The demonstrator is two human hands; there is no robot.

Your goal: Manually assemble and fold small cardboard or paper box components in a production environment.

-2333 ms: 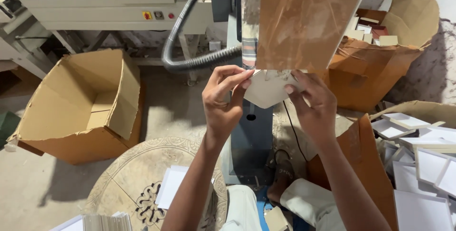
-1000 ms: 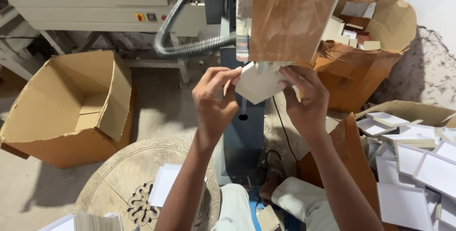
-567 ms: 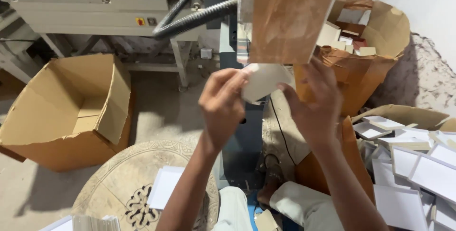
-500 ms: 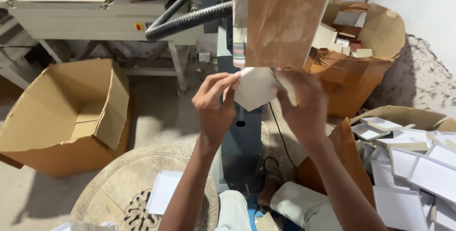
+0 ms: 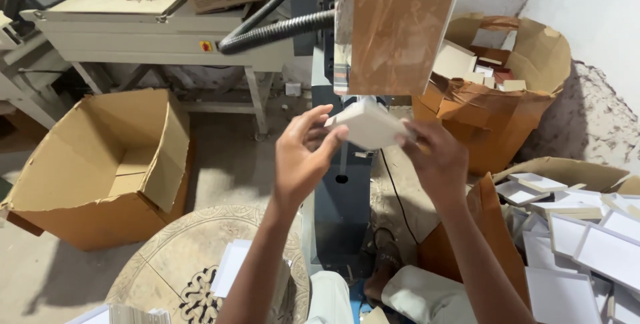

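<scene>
Both my hands hold a small white cardboard box tray (image 5: pixel 368 124) in front of me, just below the brown panel (image 5: pixel 400 24) of an upright machine. My left hand (image 5: pixel 301 157) grips its left edge with the thumb on top. My right hand (image 5: pixel 439 157) grips its right side, fingers curled around it. The grey machine column (image 5: pixel 341 191) stands directly behind and below the tray.
An open brown carton (image 5: pixel 100 171) lies on the floor at left. A torn carton (image 5: pixel 507 97) with box pieces stands at right; more white trays (image 5: pixel 587 244) lie in a pile at lower right. A round patterned stool (image 5: pixel 193 264) with white sheets is below. A grey hose (image 5: pixel 280 27) crosses above.
The white tray has come down and away from the machine's brown panel, and both hands have turned it. My view has shifted a little.
</scene>
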